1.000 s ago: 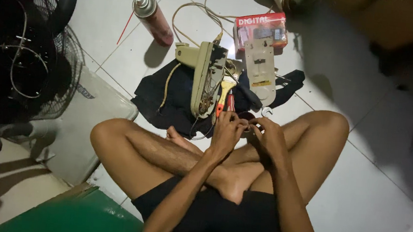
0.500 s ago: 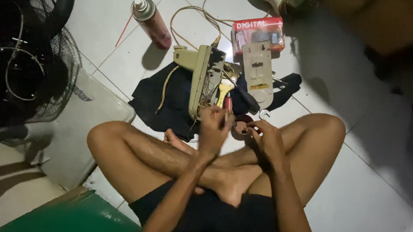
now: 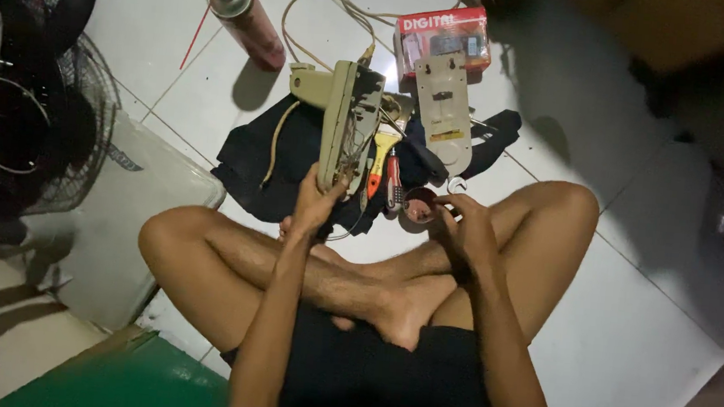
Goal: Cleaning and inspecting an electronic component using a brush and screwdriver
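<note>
I sit cross-legged on a tiled floor. My left hand [image 3: 317, 200] grips the near end of a beige opened power strip housing [image 3: 345, 122] that stands on edge on a dark cloth [image 3: 278, 161], its cord trailing away. My right hand [image 3: 463, 225] rests on my right knee with its fingers curled around a small dark round container [image 3: 419, 205]. The beige cover plate [image 3: 445, 106] lies flat beyond it. A yellow-handled tool [image 3: 377, 157] and a red-handled tool [image 3: 393, 183] lie between the hands.
A spray can [image 3: 247, 17] with a red straw lies at the far left. A red box [image 3: 443, 32] sits behind the cover plate. Black fan grilles [image 3: 47, 115] stand at the left, above a pale slab [image 3: 126, 209]. A green surface [image 3: 128, 379] is near my left side.
My left hand has reached forward from my lap and taken hold of the power strip housing. My right hand stayed near my knee.
</note>
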